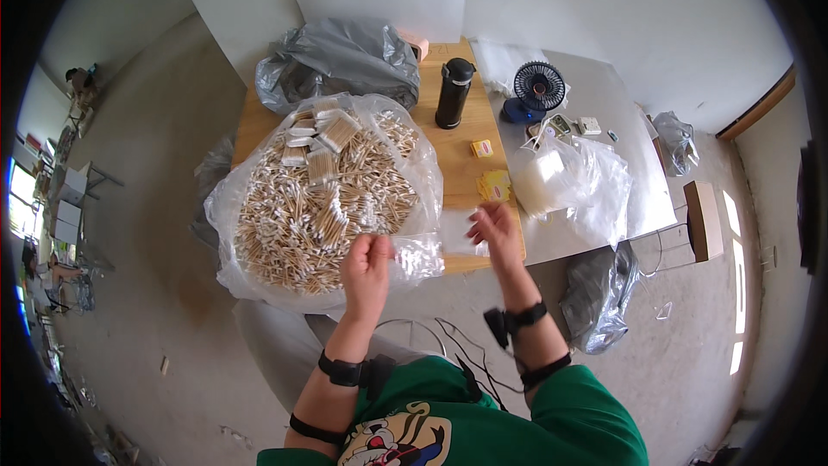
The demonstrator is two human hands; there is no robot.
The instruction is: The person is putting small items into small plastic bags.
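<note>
My left hand (366,269) is closed, its fingers pinching the edge of a small clear plastic bag (417,255) at the front edge of the table. To the right, my right hand (494,229) hovers with fingers bent and a little apart, nothing visible between them. Beneath its fingertips lie some flat clear plastic bags (457,233). A big clear sack (226,246) beside my left hand is spread open, full of loose cotton swabs (293,237) with wooden sticks. On top of the heap sit several bundled packs of swabs (338,132).
Yellow cards (494,185) and a small yellow box (481,148) lie beyond my right hand. Behind stand a black bottle (454,93) and a small fan (538,88). More clear bags (595,185) cover the right-hand table. A grey plastic bag (341,60) lies at the back.
</note>
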